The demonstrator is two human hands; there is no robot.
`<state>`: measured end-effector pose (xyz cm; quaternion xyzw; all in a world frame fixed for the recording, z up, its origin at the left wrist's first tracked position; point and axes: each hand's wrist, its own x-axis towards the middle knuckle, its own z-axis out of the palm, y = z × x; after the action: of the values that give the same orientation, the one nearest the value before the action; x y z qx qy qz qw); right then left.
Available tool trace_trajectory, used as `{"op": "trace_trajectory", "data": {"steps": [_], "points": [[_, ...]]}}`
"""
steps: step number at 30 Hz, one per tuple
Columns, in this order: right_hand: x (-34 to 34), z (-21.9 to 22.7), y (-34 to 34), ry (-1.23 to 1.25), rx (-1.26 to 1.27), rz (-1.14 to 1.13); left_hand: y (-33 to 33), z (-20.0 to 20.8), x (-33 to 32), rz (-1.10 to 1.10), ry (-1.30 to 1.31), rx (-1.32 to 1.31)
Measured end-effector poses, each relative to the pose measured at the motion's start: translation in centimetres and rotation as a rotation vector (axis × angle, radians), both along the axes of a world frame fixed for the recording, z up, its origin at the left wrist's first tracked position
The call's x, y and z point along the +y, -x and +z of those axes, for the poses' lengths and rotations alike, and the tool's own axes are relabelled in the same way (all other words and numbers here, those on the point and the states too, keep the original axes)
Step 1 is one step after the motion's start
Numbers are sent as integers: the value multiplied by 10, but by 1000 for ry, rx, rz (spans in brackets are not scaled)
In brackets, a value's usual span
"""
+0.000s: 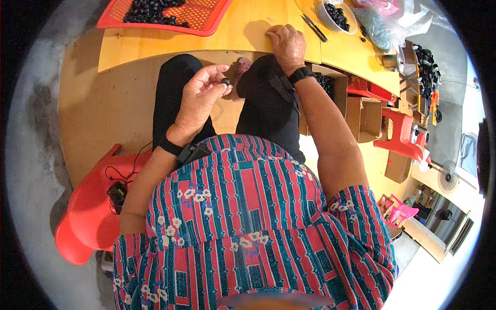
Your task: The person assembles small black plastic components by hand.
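Above my lap, my left hand pinches a small round black piece between thumb and fingertips. My right hand is over the near edge of the yellow table, with its fingers curled and drawn together. Whatever may be between those fingertips is hidden or too small to make out. Just right of that hand lies a slim black tool with a pointed metal tip. Beyond the tool stands a pale bowl filled with small black pieces.
An orange-red basket of black pieces sits at the table's far left. Plastic bags crowd the right end. Cardboard boxes and a red stool stand below right; a red chair is at left.
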<state>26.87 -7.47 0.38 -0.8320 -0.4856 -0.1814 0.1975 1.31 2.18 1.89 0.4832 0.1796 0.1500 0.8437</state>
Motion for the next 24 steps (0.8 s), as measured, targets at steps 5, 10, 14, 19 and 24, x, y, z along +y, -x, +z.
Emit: {"op": "trace_trajectory", "data": {"steps": [5, 10, 14, 19, 24], "points": [[1, -3, -6, 39, -85, 19, 0, -4, 3, 17, -2, -18], [-3, 2, -11, 14, -1, 12, -3, -5, 4, 10, -76, -40], [-3, 4, -2, -106, 191, -5, 0, -4, 3, 35, -48, -14], [-4, 8, 4, 10, 80, 106, 0, -2, 3, 15, -67, -2], [-12, 17, 10, -150, 464, -58, 1, 1, 2, 22, -27, -3]]}}
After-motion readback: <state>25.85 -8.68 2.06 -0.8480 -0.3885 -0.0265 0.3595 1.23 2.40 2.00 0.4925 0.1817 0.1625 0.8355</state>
